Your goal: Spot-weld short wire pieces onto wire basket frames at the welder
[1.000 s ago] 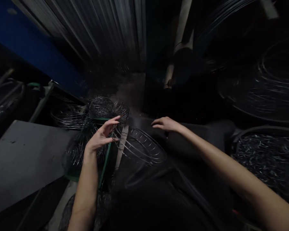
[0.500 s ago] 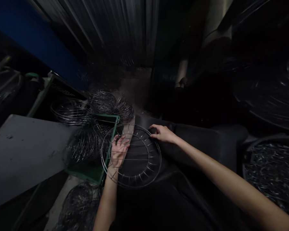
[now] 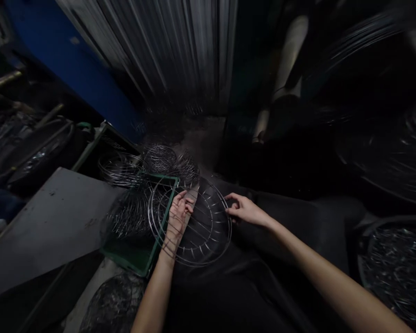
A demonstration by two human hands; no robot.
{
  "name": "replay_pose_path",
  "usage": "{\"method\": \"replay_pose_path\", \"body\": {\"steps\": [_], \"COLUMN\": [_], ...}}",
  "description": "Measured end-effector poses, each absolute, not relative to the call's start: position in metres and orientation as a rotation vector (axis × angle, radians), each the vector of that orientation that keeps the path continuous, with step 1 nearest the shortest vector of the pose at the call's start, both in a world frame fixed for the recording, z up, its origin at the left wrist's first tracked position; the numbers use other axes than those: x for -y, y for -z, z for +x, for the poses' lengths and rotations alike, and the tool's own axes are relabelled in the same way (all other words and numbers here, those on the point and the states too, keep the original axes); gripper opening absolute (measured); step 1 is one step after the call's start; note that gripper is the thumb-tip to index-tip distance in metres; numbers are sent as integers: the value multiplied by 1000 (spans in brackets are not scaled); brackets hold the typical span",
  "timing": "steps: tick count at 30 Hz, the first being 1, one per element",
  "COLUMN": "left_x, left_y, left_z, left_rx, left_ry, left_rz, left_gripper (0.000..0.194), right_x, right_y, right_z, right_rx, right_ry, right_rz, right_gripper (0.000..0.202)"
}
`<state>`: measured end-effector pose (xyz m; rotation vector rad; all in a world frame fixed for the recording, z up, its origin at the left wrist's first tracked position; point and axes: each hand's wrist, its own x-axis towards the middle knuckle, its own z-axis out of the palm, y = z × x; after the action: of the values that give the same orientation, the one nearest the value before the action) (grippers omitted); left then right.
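Note:
A round wire frame [image 3: 212,223], with outer rings, an inner ring and short spokes between, is tilted over my dark-clothed lap. My right hand [image 3: 244,209] has thumb and forefinger at its right rim, pinching the wire. On the other side, my left hand [image 3: 180,210] lies behind the frame's wires, palm up, its fingers loosely bent and apart. Wires cross in front of that wrist. Close beside my left hand is a green crate [image 3: 143,267] holding a stack of similar wire rings [image 3: 130,215].
More wire bundles [image 3: 159,158] lie behind the crate, and another bundle [image 3: 111,300] is at the lower left. A grey board [image 3: 55,212] stands left of the crate. At the right is a tub of small shiny metal pieces [image 3: 398,263]. Corrugated metal sheeting [image 3: 180,51] rises ahead.
The view has shifted, so the surroundings sit lower and further right. The wire frame has tilted and looks narrower. My left fingers have curled from a wider spread; my right hand stays at the rim.

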<state>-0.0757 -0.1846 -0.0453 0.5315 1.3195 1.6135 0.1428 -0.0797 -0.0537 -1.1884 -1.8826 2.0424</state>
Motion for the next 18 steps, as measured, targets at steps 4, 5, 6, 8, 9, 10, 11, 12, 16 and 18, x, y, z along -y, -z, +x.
{"method": "replay_pose_path", "body": {"steps": [4, 5, 6, 8, 9, 10, 11, 12, 16, 18], "left_x": [147, 138, 130, 115, 107, 100, 93, 86, 60, 48], "left_y": [10, 1, -6, -19, -25, -30, -34, -38, -51, -58], "left_z": [-51, -43, -34, -17, -8, 0, 7, 14, 30, 32], "left_rx": [-1227, -1182, -1141, -1083, -1061, -1040, -1018, -997, -967, -984], "left_ry": [-1593, -1549, -1496, -1376, -1316, -1262, -1220, -1192, -1176, -1174], "left_rz": [589, 588, 573, 496, 447, 399, 356, 323, 261, 251], "left_gripper": [34, 35, 36, 37, 38, 40, 41, 43, 50, 54], "right_x": [77, 72, 66, 52, 45, 38, 33, 28, 16, 12], "right_y": [30, 25, 20, 13, 9, 5, 1, -3, -17, -23], "right_z": [185, 196, 205, 221, 226, 231, 233, 235, 236, 236], "right_rx": [1830, 1828, 1814, 1759, 1721, 1681, 1643, 1605, 1447, 1370], "right_ry": [-1850, -1714, -1581, -1410, -1384, -1382, -1389, -1400, -1458, -1473], "right_rz": [-1153, -1191, -1226, -1254, -1246, -1231, -1212, -1190, -1157, -1150], "right_gripper": [35, 35, 33, 32, 33, 35, 36, 38, 44, 46]}}
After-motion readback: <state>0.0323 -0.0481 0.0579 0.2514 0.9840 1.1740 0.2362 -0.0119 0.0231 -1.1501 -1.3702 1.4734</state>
